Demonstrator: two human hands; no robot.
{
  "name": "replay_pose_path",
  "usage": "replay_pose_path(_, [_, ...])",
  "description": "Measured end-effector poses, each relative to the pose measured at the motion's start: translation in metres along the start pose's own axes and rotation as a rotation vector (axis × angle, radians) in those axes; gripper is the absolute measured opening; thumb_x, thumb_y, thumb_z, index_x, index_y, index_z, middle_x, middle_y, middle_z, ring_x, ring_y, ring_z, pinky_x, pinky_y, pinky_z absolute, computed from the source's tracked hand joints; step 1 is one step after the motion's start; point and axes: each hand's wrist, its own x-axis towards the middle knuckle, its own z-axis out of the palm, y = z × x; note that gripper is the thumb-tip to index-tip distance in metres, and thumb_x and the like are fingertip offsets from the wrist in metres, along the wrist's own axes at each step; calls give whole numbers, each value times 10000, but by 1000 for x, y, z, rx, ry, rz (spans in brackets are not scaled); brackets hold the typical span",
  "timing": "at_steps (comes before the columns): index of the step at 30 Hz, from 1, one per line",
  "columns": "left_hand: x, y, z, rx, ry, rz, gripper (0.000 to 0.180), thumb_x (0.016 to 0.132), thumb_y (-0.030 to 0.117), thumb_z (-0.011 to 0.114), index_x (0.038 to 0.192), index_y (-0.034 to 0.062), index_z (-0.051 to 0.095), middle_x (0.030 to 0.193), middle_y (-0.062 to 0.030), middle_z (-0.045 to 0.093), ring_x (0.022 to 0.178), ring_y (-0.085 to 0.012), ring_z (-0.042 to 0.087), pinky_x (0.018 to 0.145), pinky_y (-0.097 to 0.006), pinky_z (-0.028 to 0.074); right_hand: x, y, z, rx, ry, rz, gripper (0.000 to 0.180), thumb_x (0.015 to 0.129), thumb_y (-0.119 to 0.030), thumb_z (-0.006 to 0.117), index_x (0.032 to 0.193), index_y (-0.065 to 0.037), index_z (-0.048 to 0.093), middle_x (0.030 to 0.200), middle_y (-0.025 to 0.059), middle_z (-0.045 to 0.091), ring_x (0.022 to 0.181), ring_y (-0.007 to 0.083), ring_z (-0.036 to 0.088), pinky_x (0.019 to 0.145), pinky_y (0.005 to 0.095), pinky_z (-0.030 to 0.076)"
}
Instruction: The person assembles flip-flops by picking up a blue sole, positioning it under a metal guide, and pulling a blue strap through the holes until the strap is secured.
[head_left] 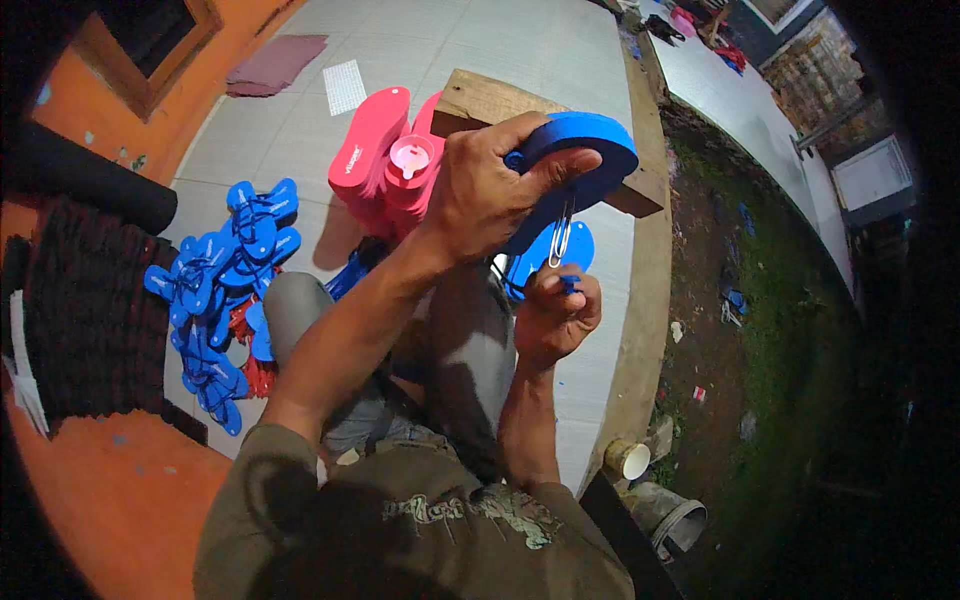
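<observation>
Left of the wooden beam (500, 97) spreads a heap of blue sandals (255, 235); a stack of pink soles (360, 150) stands just beside its left end. In front of the beam is a blue sole (592, 180), tilted, its long axis slanting from near the person up and rightward, rounded end pointing away. The left hand (490, 180) clamps it firmly. Nearer the person than the beam, the right hand (555, 315) curls closed around a small blue piece (570, 284), below a metal wire loop (559, 243). The step seems to be working wire through sole; next probably calls for a steady pull.
</observation>
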Motion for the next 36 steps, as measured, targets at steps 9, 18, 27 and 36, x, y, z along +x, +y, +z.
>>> replay_pose_path(9, [-1, 2, 0, 8, -9, 28, 334, 768, 286, 661, 911, -11, 610, 762, -54, 629, 705, -90, 569, 639, -228, 469, 3, 7, -4, -134, -43, 133, 322, 828, -330, 572, 734, -33, 492, 649, 22, 487, 559, 83, 402, 480, 190, 313])
replay_pose_path(18, [-1, 1, 2, -6, 47, 24, 347, 742, 356, 664, 879, 39, 628, 705, -105, 638, 626, -148, 623, 563, -275, 477, 9, -24, 7, -1, 23, 594, 297, 858, -316, 535, 727, -54, 487, 589, -21, 444, 465, 44, 335, 406, 185, 248])
replay_pose_path(27, [-13, 6, -14, -154, -163, -205, 570, 777, 543, 530, 961, 6, 579, 809, -23, 595, 712, -79, 534, 621, -224, 439, 43, -62, -2, -552, 18, 507, 220, 880, -236, 507, 848, -25, 560, 694, 4, 487, 613, 74, 458, 547, 217, 368])
replay_pose_path(36, [-10, -9, -11, -336, -98, -170, 495, 790, 499, 555, 887, 15, 595, 694, 5, 570, 632, -43, 483, 551, -214, 400, 72, -44, 31, -779, -101, 272, 248, 868, -209, 515, 961, 20, 536, 875, 128, 547, 785, 207, 528, 715, 301, 415])
